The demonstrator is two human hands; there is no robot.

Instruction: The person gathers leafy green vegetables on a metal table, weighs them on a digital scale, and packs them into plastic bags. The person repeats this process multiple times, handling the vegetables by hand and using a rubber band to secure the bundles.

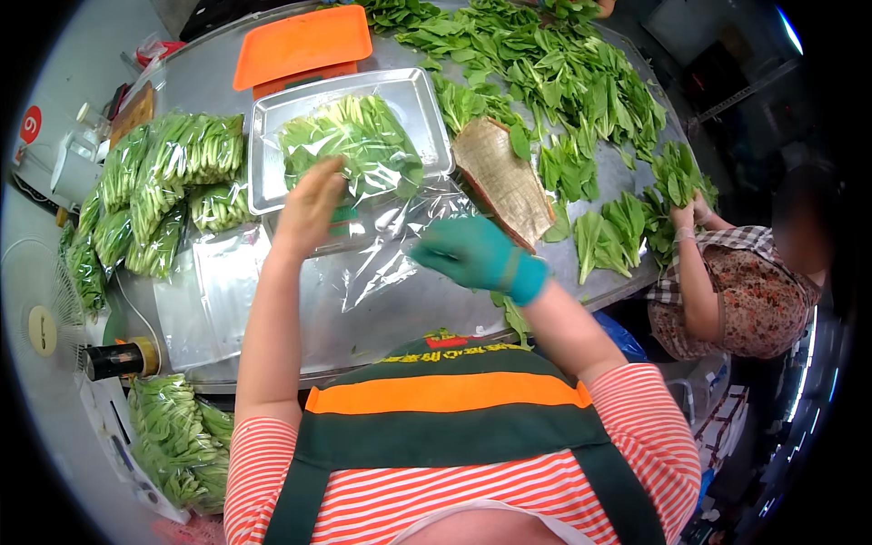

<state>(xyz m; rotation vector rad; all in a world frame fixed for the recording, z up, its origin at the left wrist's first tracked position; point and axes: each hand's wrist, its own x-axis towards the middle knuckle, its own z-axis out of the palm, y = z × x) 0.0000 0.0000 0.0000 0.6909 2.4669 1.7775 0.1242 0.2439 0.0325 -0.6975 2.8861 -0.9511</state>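
A clear plastic bag of leafy greens (363, 145) lies partly in a metal tray (422, 100) on the steel table. My bare left hand (309, 204) grips the bag's near edge, fingers together. My right hand (474, 254), in a green glove, hovers at the bag's loose clear end (391, 245), fingers curled toward it; whether it pinches the film is unclear. I wear a striped shirt and a green and orange apron.
Several filled bags of greens (173, 177) pile up at the left, with more in a crate (177, 440) below. Flat clear bags (213, 291), an orange tray (304, 41), a woven board (504, 177) and loose greens (563, 82) cover the table. Another person (727, 282) handles greens at right.
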